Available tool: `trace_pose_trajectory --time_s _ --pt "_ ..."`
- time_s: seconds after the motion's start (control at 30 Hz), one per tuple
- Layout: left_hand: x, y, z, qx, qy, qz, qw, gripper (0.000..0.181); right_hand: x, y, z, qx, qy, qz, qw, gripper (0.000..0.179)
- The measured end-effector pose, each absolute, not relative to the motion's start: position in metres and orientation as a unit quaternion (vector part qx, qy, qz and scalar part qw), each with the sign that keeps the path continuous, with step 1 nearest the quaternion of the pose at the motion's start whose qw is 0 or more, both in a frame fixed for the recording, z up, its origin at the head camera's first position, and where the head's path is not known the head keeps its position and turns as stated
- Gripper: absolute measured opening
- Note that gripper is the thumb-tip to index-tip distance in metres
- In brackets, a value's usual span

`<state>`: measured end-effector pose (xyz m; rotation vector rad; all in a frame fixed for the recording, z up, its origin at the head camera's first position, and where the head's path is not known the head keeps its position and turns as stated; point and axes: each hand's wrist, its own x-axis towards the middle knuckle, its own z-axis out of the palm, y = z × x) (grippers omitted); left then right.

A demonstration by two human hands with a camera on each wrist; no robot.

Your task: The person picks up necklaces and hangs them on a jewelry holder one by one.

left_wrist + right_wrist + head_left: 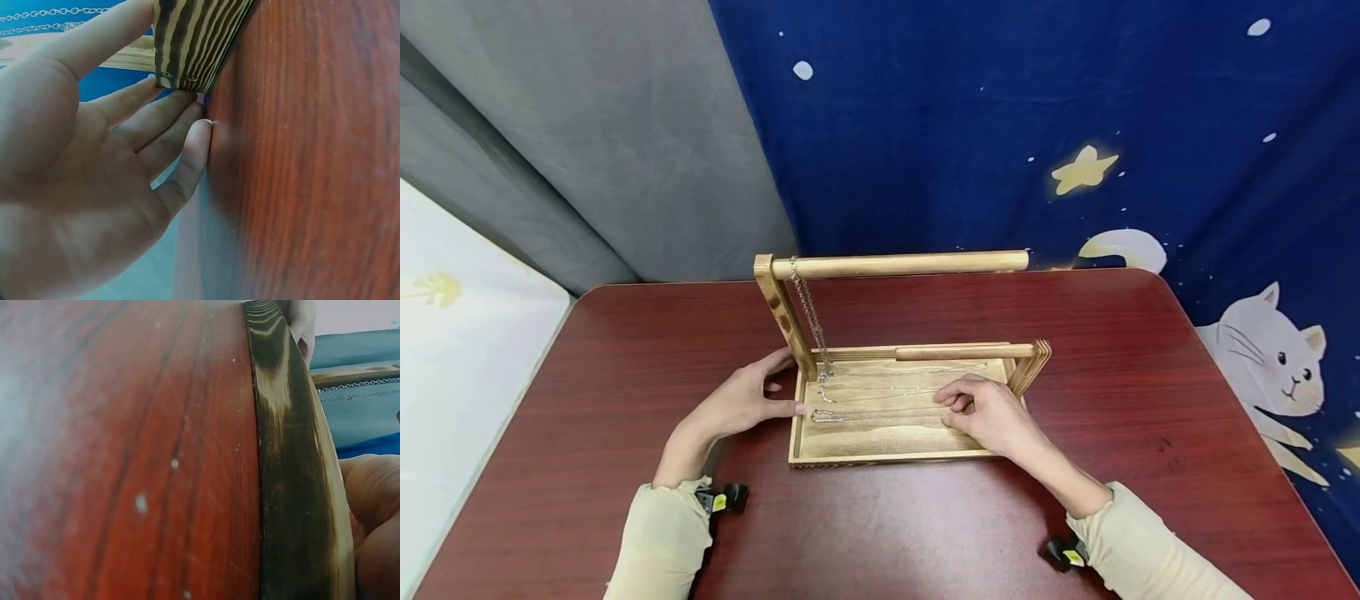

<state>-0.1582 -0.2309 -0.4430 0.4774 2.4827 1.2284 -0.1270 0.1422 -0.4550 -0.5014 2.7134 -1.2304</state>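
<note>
A wooden jewellery stand has a shallow tray, an upper bar and a lower bar. Several thin necklaces lie lengthwise in its tray; the nearest necklace has a silvery cluster at its left end. My right hand is low over the tray's right part, fingers curled, pinching at that chain's right end; the fingertips are partly hidden. At the tray's left end, my left hand is spread, thumb touching the rim and straight fingers beside the post. In the left wrist view those fingers reach along the striped end.
Chains hang from the left end of the upper bar. The lower bar crosses above the tray's back right. The reddish-brown table surrounds the stand, with a blue curtain behind.
</note>
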Motion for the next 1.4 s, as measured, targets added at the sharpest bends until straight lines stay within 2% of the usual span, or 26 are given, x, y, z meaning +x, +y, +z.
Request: trace_pose_trajectory --time_s 0.6,1.4 --pt "-0.1575 -0.2317 -0.4432 0.164 0.873 0.428 0.166 0.090 -0.1269 0.1348 -0.4526 -0.126 0.924 -0.355 0.067 0.015" --pt "-0.1593 -0.2302 -0.4430 0.168 0.870 0.433 0.164 0.089 -0.1267 0.1331 -0.4528 -0.115 0.929 -0.347 0.051 0.011"
